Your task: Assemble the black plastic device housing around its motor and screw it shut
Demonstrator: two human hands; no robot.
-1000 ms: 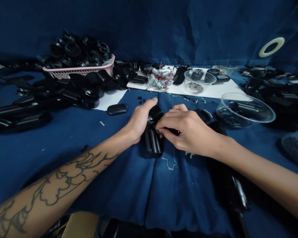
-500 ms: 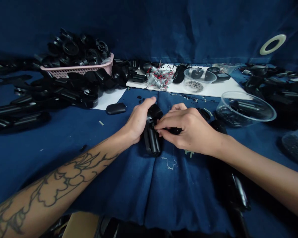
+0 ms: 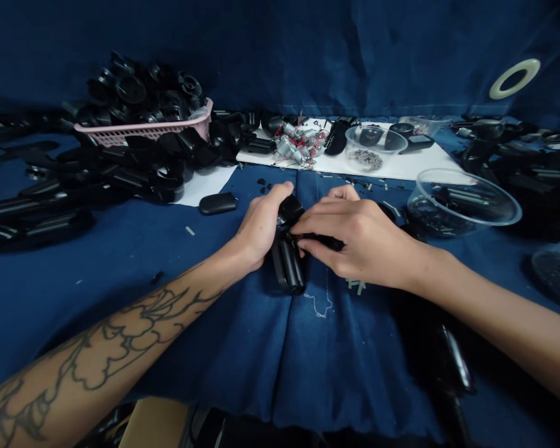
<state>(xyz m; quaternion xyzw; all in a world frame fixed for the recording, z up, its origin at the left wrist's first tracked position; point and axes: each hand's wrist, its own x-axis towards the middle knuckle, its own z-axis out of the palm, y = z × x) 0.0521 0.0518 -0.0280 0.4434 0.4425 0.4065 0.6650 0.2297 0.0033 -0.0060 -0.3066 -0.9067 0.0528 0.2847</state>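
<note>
A black plastic housing (image 3: 289, 264) with a long ribbed lower part lies on the blue cloth in front of me. My left hand (image 3: 260, 227) is wrapped around its left side, thumb pointing up along the top. From the right, my right hand (image 3: 354, 239) reaches in with thumb and index finger pinched against the middle of the housing. Whatever sits between those fingertips is too small or too hidden to make out. A few short pale strips (image 3: 356, 285) lie under the right palm. Left of the housing rests a flat black cover (image 3: 217, 203).
A pink basket (image 3: 144, 132) heaped with black parts stands at back left, more black parts around it. Small motors with red wires (image 3: 301, 146) lie on a white board (image 3: 401, 168). Clear plastic bowls (image 3: 464, 199) of small pieces stand at right.
My right hand has shifted very slightly, its fingertips still at the same spot on the housing. The left hand and the housing stay almost where they were.
</note>
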